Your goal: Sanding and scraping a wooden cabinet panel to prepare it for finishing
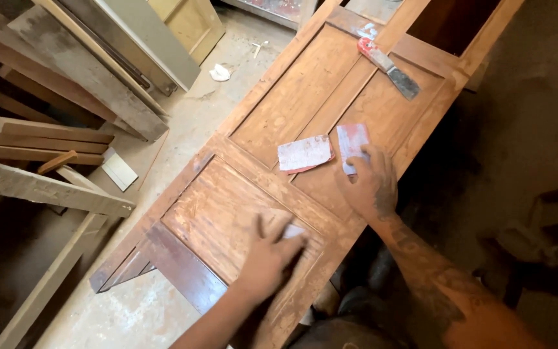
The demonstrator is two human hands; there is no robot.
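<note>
You're pressing your left hand (271,253) flat on a small pale sanding piece (292,231) on the near panel of the wooden door (305,90), fingers spread, not clamped. Your right hand (371,184) is resting with fingers splayed on a sandpaper sheet (351,145) by the middle rail. Another sandpaper sheet (303,154) is lying just to its left. A scraper (389,68) is sitting on the far panel. The near panel is looking patchy and streaked, so I'd judge the sanding partway done.
</note>
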